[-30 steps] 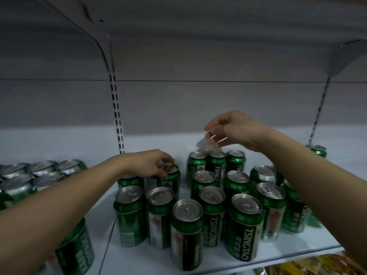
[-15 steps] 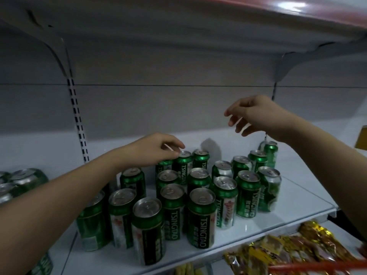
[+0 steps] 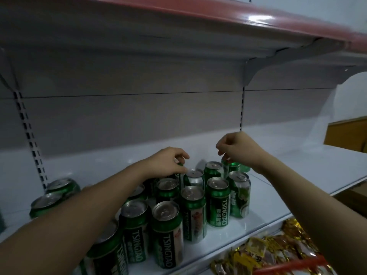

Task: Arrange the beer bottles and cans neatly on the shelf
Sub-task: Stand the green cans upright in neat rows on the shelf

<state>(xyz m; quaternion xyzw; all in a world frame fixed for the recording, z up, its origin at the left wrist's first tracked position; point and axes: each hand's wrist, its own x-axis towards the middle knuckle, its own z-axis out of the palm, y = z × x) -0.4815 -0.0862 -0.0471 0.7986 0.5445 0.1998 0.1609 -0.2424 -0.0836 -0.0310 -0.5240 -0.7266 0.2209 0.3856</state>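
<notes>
Dropping since 0.5 s ago, right hand (image 3: 237,149) now grips back can (image 3: 232,165).

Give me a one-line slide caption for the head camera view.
Both hands reach over green beer cans on a white shelf, left hand and right hand each gripping a back-row can.

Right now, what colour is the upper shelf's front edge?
Red, a glossy strip along the upper shelf's front edge, in the head view.
</notes>
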